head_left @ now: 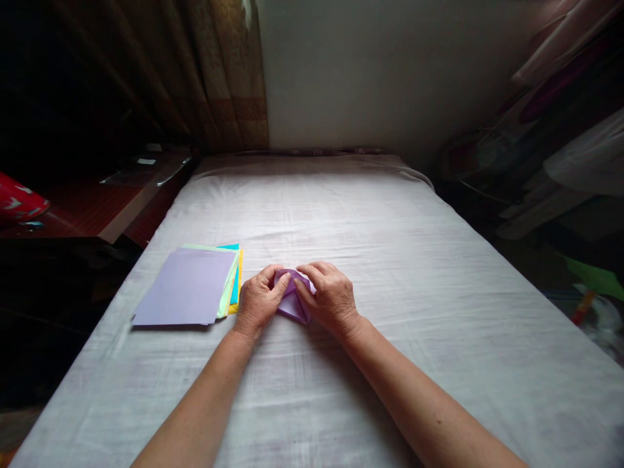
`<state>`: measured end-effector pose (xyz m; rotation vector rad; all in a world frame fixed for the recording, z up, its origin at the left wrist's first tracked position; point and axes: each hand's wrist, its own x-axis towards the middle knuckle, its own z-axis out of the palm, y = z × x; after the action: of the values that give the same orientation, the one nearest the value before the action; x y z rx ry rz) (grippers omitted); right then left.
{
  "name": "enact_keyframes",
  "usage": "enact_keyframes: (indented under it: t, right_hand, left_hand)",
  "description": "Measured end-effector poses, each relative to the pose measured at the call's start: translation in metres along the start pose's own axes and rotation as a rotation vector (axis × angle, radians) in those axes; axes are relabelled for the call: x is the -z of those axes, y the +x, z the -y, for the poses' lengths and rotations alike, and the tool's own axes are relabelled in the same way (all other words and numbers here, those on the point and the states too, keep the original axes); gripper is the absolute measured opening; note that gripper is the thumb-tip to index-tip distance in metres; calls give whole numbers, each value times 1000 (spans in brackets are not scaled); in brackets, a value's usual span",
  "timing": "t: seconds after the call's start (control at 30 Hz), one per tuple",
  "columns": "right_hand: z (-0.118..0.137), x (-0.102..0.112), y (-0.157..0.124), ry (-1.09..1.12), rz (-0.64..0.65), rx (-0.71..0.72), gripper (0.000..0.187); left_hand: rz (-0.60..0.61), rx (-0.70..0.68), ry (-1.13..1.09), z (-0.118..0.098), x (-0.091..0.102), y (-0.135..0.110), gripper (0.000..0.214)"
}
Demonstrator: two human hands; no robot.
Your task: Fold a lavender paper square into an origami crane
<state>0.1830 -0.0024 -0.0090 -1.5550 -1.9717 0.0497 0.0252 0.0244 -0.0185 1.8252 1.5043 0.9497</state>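
Observation:
A small folded piece of purple paper (pixel 294 305) is between my two hands, just over the white sheet. My left hand (pixel 258 296) grips its left side, with the thumb lying on top and the fingers curled behind. On the other side, my right hand (pixel 331 292) has its thumb pressed on the paper and its index finger bent over the upper right edge. Both hands partly cover the paper, so its full shape is hidden. Left of my left hand lies a stack of coloured paper (pixel 188 286), lilac on top, with green, blue and yellow edges showing.
The white sheet (pixel 390 234) covers a broad flat surface reaching back to the wall. A brown wooden table (pixel 97 214) with a red object (pixel 19 198) stands at the left. Curtains (pixel 214 78) hang behind, and cloths (pixel 585 156) hang at the right.

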Motion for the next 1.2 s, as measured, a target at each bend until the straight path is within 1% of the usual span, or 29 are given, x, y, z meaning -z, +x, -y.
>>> enact_keyframes:
  t: [0.1, 0.23, 0.37, 0.53, 0.7, 0.8, 0.9, 1.0, 1.1, 1.2]
  right_hand:
    - [3, 1, 8, -42, 50, -4, 15]
    - [5, -2, 11, -105, 84, 16, 14]
    - [3, -5, 8, -151, 68, 88, 18]
    - [1, -5, 4, -134, 43, 146, 21]
    - [1, -6, 2, -117, 42, 160, 23]
    - [3, -5, 1, -112, 34, 167, 25]
    - [5, -5, -1, -62, 35, 157, 25]
    - [2, -3, -3, 93, 16, 87, 24]
    - [-8, -1, -2, 259, -29, -92, 24]
    - [-18, 1, 0, 335, 4, -224, 18]
  left_hand:
    - [6, -2, -2, 1, 0, -1, 21]
    - [-7, 12, 12, 2, -2, -2, 19]
    - [-32, 33, 28, 2, -3, 0, 18]
    - [-17, 27, 3, 1, 1, 2, 22]
    - [-8, 20, -5, -2, 5, 1, 26]
    - [-16, 41, 16, -3, 4, 0, 31]
    - [-36, 63, 40, -2, 2, 0, 30]
    - [-40, 58, 32, -1, 1, 1, 29]
    - [-33, 53, 22, -1, 1, 0, 30]
    - [-29, 52, 12, -1, 1, -1, 30]
